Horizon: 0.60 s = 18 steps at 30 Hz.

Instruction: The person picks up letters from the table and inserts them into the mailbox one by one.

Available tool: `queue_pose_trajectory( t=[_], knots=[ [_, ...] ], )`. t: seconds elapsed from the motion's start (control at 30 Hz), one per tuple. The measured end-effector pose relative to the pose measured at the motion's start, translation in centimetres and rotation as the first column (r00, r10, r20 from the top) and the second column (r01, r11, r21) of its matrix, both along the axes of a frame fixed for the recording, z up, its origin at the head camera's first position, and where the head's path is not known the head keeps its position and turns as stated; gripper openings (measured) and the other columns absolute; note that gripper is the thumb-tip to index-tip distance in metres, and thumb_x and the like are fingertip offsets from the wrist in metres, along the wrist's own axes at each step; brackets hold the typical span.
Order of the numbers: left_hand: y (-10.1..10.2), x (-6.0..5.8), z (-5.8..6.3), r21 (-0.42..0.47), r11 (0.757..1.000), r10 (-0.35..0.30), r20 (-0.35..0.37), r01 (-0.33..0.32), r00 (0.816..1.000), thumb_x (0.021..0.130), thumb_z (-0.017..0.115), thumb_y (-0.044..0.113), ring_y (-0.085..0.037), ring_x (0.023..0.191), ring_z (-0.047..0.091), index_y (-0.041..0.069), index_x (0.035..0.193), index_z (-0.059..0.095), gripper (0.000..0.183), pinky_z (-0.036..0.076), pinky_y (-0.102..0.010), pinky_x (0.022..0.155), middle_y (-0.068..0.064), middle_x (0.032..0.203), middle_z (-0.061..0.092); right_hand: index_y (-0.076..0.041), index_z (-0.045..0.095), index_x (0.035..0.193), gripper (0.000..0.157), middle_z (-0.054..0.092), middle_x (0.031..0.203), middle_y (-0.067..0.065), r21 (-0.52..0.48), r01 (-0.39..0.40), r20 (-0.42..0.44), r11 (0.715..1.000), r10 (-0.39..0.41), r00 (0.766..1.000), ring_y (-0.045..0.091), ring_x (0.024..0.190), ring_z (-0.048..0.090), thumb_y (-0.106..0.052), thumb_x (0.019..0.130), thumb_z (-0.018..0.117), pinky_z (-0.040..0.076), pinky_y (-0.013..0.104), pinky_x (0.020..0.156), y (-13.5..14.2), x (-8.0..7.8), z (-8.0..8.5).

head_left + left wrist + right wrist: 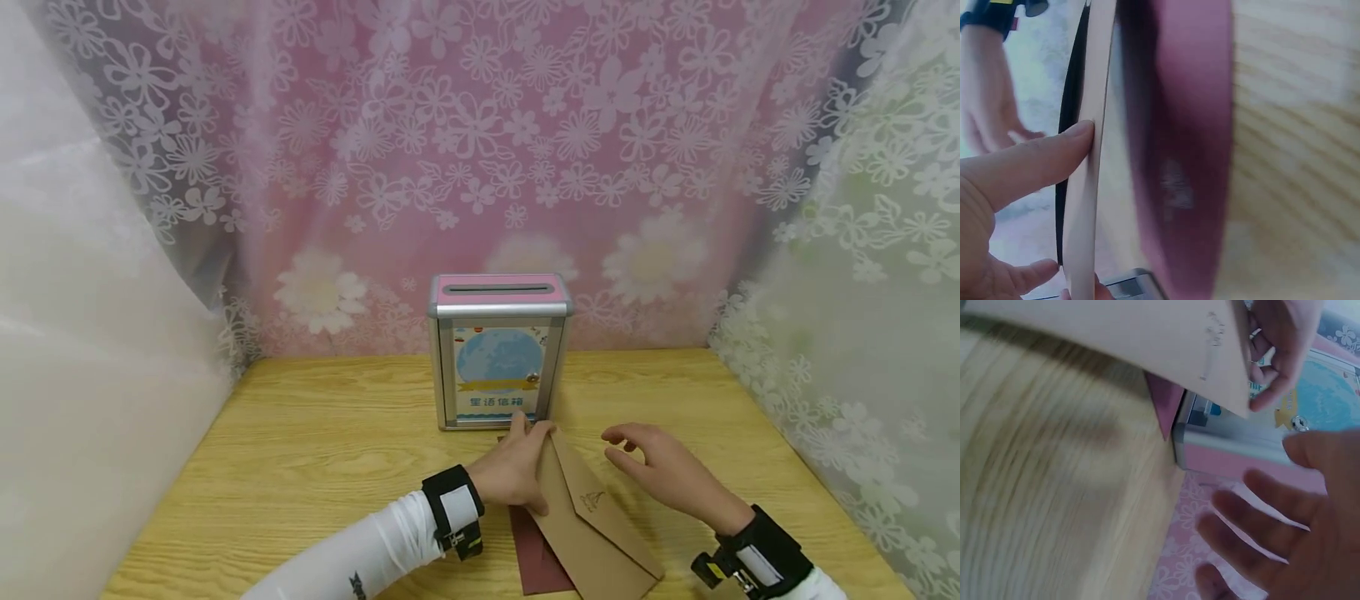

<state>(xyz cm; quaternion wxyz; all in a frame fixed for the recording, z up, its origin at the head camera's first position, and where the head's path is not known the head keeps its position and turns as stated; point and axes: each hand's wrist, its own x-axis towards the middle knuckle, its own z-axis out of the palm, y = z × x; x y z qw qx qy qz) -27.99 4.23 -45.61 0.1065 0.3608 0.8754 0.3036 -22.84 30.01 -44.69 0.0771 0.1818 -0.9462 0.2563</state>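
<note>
My left hand (513,467) grips a kraft-brown envelope (577,508) along its left edge, thumb on one side and fingers on the other in the left wrist view. The envelope is tilted, its pointed flap and a small printed sailboat facing up. Beneath it a maroon envelope (536,550) lies on the table, partly covered. To the right, my right hand (671,471) hovers with loosely bent fingers and holds nothing; in the right wrist view its fingers (1266,519) are spread, apart from the brown envelope.
A silver-framed letter box (498,350) with a pink slotted top and a blue globe picture stands upright just behind the envelopes. The wood-grain table (322,450) ends at a pink floral curtain (480,167), with pale sheeting on both sides.
</note>
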Motion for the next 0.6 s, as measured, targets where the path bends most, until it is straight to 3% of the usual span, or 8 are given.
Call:
queue_pose_trajectory(
  t=[0.07,0.17,0.33,0.43,0.53,0.6],
  knots=[
    [-0.2,0.2,0.7,0.013,1.0,-0.017,-0.023,0.018,1.0,0.058,0.091,0.023,-0.014,0.086,0.043,0.017,0.145,0.032,0.106,0.046,-0.022,0.062,-0.004,0.111,0.026,-0.015,0.061,0.122,0.037,0.064,0.109,-0.002,-0.008,-0.063,0.081,0.998,0.064,0.995,0.013,0.088,0.057,-0.04,0.097,0.052,0.052,0.039,0.068,-0.3,0.0,0.1],
    [-0.4,0.7,1.8,0.035,0.999,-0.032,-0.054,0.034,0.998,0.057,0.091,0.021,-0.015,0.088,0.042,0.015,0.146,0.032,0.107,0.045,-0.02,0.062,-0.003,0.108,0.024,-0.012,0.055,0.13,0.043,0.063,0.107,-0.003,-0.065,-0.155,0.204,0.986,0.165,0.965,0.011,0.088,0.058,-0.04,0.099,0.049,0.053,0.034,0.066,-0.7,0.0,0.2],
    [-0.6,1.3,3.2,0.044,0.998,-0.033,-0.117,0.038,0.993,0.056,0.091,0.02,-0.014,0.088,0.043,0.018,0.147,0.03,0.11,0.046,-0.019,0.062,-0.003,0.11,0.024,-0.012,0.049,0.135,0.038,0.063,0.11,0.004,-0.264,-0.251,0.37,0.931,0.338,0.865,0.016,0.093,0.06,-0.029,0.101,0.047,0.055,0.036,0.07,-1.1,0.1,0.7],
    [-0.8,1.6,3.8,0.039,0.998,-0.037,-0.159,0.044,0.986,0.058,0.088,0.017,-0.013,0.09,0.043,0.019,0.148,0.028,0.109,0.046,-0.019,0.065,-0.004,0.114,0.027,-0.011,0.053,0.125,0.027,0.064,0.105,0.007,-0.349,-0.267,0.399,0.899,0.4,0.825,0.019,0.088,0.061,-0.023,0.102,0.047,0.054,0.039,0.067,-1.2,0.2,1.1],
    [-1.1,1.8,4.3,0.042,0.998,-0.032,-0.226,0.042,0.974,0.066,0.083,0.014,-0.012,0.091,0.043,0.02,0.149,0.028,0.1,0.046,-0.019,0.064,-0.005,0.119,0.03,-0.006,0.053,0.111,0.018,0.064,0.093,0.01,-0.408,-0.278,0.397,0.87,0.443,0.804,0.023,0.08,0.059,-0.02,0.102,0.046,0.051,0.04,0.063,-1.3,0.3,1.6],
    [-1.3,2.0,4.7,0.051,0.998,-0.021,-0.281,0.037,0.959,0.072,0.079,0.014,-0.011,0.09,0.044,0.02,0.148,0.028,0.091,0.046,-0.02,0.064,-0.006,0.12,0.034,-0.004,0.052,0.109,0.017,0.064,0.093,0.012,-0.441,-0.292,0.38,0.849,0.471,0.796,0.025,0.081,0.06,-0.017,0.102,0.046,0.051,0.038,0.064,-1.3,0.3,2.1]
  ],
)
